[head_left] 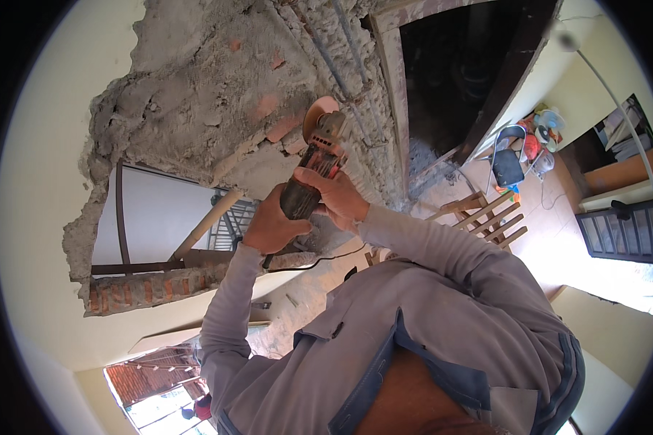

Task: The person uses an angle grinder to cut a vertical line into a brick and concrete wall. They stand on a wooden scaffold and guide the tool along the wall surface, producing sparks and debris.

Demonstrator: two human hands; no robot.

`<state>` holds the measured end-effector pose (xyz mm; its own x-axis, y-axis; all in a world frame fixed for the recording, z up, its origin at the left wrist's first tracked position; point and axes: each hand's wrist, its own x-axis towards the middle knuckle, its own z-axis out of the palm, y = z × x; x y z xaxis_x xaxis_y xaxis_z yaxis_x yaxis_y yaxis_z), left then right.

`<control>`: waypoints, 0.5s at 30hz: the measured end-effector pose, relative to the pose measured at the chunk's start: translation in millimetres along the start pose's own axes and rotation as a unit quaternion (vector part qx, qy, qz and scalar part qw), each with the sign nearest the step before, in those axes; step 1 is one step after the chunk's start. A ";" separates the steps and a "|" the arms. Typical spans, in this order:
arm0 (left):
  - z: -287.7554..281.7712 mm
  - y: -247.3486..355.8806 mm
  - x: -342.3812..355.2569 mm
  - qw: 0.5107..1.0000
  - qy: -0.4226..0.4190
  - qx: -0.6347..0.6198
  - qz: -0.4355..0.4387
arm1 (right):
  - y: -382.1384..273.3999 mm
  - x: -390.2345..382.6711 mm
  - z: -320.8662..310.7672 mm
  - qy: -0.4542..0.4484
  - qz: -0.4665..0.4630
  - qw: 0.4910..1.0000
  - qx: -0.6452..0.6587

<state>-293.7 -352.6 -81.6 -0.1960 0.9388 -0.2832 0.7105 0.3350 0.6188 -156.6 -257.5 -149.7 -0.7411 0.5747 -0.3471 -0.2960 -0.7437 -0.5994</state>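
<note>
I hold a dark, worn angle grinder (320, 148) with red parts and a tan disc (315, 110) at its top. My left hand (271, 220) is closed round the rear of its body. My right hand (335, 194) grips it a little higher, on the right side. A black cord (316, 258) runs below my hands. The disc is beside broken grey masonry (189, 87) with exposed red brick (284, 127); I cannot tell if they touch. Steel bars (329, 61) lie along the broken surface above and right of the grinder.
A framed dark opening (453, 80) is at upper right, and a broken opening with a pole (203, 229) at left. A wooden slatted frame (490, 221), a chair (508, 168) piled with items and a black shutter (617, 232) are at right. A person (203, 409) shows at lower left.
</note>
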 end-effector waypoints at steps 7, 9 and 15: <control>-6.8 -5.7 4.8 1.000 -0.017 -0.010 0.000 | 5.2 9.6 -0.4 -0.006 -0.002 1.000 -0.011; -8.3 -9.3 6.6 1.000 -0.018 -0.001 0.003 | 6.3 10.1 0.0 -0.009 -0.002 1.000 -0.011; -12.4 -19.3 13.9 1.000 -0.020 0.006 0.017 | 8.1 11.3 4.4 0.005 -0.021 1.000 -0.005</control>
<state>-318.4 -345.1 -88.4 -0.1449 0.9455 -0.2917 0.7246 0.3022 0.6194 -170.0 -258.5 -155.3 -0.7218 0.6088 -0.3292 -0.3205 -0.7156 -0.6207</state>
